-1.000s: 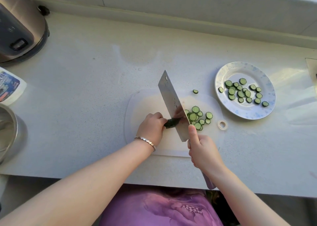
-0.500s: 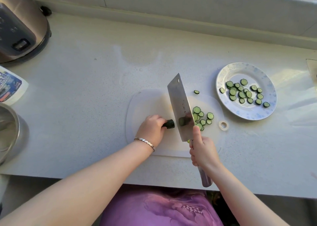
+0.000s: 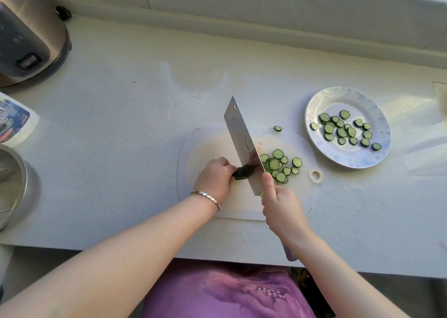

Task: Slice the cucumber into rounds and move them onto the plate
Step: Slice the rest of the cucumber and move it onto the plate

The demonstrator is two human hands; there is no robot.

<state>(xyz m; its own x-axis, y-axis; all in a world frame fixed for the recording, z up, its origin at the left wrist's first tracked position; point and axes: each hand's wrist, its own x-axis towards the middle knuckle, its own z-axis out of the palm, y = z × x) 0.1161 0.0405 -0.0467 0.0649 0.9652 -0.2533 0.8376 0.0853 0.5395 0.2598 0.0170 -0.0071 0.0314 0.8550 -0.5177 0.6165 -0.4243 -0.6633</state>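
Head view, centre frame: left hand grips the cucumber stub to steady it while right hand, clenched round the knife, slices.

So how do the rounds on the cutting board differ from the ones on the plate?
The board rounds sit in a tight, overlapping cluster right of the cleaver; the plate rounds are spread looser, mostly flat. The board rounds look fewer than the plate rounds. Both are thin, dark-skinned cucumber rounds with pale green centres.
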